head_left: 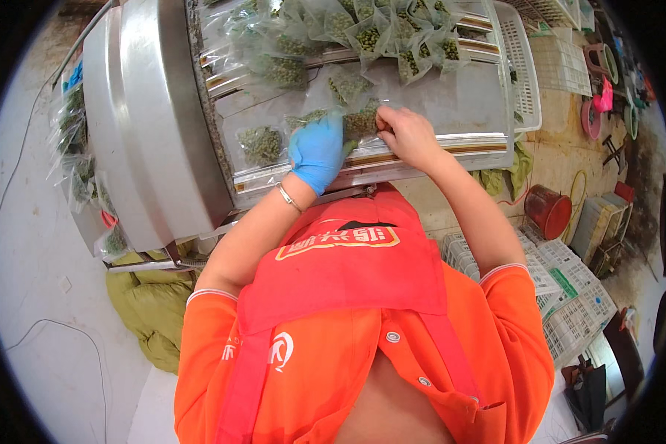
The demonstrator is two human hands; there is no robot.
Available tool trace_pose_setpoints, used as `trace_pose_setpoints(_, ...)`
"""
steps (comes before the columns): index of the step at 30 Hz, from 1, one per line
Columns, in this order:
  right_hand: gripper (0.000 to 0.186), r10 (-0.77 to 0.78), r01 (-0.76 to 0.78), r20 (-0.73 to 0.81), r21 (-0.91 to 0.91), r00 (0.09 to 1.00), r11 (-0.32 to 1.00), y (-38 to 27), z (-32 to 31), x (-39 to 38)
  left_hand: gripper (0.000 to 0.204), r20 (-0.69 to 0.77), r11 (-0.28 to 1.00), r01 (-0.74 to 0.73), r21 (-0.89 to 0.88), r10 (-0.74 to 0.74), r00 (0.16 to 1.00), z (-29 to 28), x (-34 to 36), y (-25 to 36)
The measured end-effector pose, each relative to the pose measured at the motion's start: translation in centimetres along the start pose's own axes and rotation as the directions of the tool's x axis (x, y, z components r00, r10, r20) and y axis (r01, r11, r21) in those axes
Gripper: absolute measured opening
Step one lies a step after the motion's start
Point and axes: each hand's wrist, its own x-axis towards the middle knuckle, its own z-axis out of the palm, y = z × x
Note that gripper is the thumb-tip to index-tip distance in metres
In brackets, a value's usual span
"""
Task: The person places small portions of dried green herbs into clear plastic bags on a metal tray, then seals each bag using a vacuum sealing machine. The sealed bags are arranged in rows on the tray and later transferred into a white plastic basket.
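My left hand [316, 154], in a blue glove, is bent over the near strip of a steel sealing machine, its fingertips closed at the edge of a clear bag of green peppercorns [361, 122]. My bare right hand [408, 135] pinches the right side of that bag, fingers curled inward. A second filled bag [260, 144] lies flat left of my gloved hand. Another bag [303, 120] shows partly behind the glove. Just beyond, one more bag [348, 87] rests on the metal bed [451, 100]. The near sealing bar [470, 143] runs under my wrists.
Many filled bags [370, 37] crowd the far bar. A bulky steel lid [159, 111] stands at left, with more bags [78, 140] beyond it. A white basket [529, 81] adjoins the right end. A red bucket [547, 211] and white crates [581, 296] occupy the floor at right.
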Motion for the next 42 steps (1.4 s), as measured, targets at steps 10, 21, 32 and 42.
trace_pose_setpoints(10, 0.032, -0.093, 0.132, 0.149, -0.271, 0.984, 0.954, -1.9, -1.2, -2.6, 0.069, -0.133, 0.871, -0.461, 0.171, 0.484, 0.865, -0.7, 1.8, -1.9)
trace_pose_setpoints(21, 0.019, -0.338, 0.323, -0.021, -0.244, 0.941, 0.914, 0.1, -0.5, -4.4, 0.076, 0.136, 0.885, -0.439, 0.158, 0.421, 0.897, -2.9, 1.2, -1.7)
trace_pose_setpoints(32, 0.012, 0.215, -0.158, -0.511, 0.154, 0.832, 0.975, 0.1, -4.7, 1.7, 0.036, -0.029, 0.918, -0.225, -0.327, 0.228, 0.973, -2.2, -4.8, 3.8)
trace_pose_setpoints(42, 0.021, -0.243, 0.132, -0.396, -0.288, 0.886, 0.949, 3.5, -7.3, -6.4, 0.058, 0.644, -0.336, 0.603, -0.724, -0.013, 0.765, -0.6, 4.1, 7.5)
